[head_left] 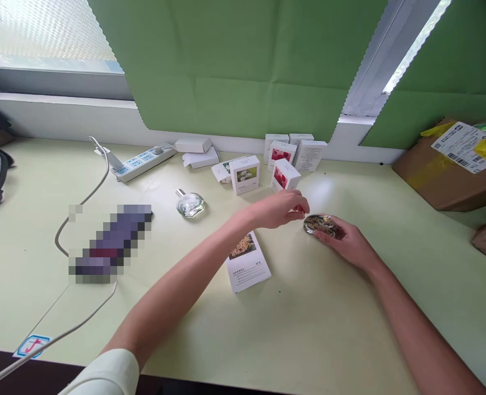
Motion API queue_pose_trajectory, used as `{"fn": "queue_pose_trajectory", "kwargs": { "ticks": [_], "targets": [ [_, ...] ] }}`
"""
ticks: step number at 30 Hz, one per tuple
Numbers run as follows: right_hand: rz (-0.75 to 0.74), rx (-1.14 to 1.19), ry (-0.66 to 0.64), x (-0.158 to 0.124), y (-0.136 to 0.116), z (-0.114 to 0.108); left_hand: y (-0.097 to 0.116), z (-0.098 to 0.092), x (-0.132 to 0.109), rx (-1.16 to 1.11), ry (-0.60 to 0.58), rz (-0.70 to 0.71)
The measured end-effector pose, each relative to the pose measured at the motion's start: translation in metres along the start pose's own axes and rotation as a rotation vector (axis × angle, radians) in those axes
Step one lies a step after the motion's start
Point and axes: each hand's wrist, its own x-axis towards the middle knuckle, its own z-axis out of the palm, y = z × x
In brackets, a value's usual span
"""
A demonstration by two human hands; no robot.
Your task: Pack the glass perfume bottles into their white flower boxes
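My right hand (348, 241) lies on the pale table (329, 323), its fingers wrapped round a small round glass bottle (319, 224) with brownish contents. Just left of that bottle my left hand (282, 208) hovers with fingertips pinched together at its top; what they pinch is too small to make out. A flat white box with a flower picture (247, 263) lies under my left forearm. A second, clear round glass bottle (190, 203) rests on the table farther left.
Several small white boxes with flower pictures (282, 162) stand at the back near the wall. A power strip (142, 163) with its cable lies at the back left. A cardboard parcel (448, 170) sits at the right. A blurred dark object (109, 244) lies to the left.
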Motion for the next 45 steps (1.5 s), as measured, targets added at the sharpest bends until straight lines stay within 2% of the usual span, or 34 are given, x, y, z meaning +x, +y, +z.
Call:
{"fn": "queue_pose_trajectory", "kwargs": {
  "ticks": [5,9,14,28,38,45],
  "targets": [
    [-0.034,0.024,-0.013,-0.002,-0.005,0.005,0.007,-0.005,0.000,-0.106,0.060,0.018],
    [-0.085,0.031,-0.031,-0.003,-0.008,0.009,0.011,-0.001,0.003,-0.154,0.088,0.063],
    [-0.067,-0.016,-0.015,-0.004,-0.008,0.013,0.014,0.005,0.005,-0.188,0.127,0.096],
    [-0.066,-0.123,-0.010,-0.006,-0.018,0.018,0.012,0.019,0.010,-0.174,0.109,0.138],
    [-0.056,-0.075,-0.027,-0.007,-0.018,0.019,0.011,0.019,0.009,-0.134,0.110,0.148],
    [-0.061,-0.070,-0.019,-0.006,-0.015,0.019,0.004,0.016,0.009,-0.100,0.096,0.241]
  ]
}}
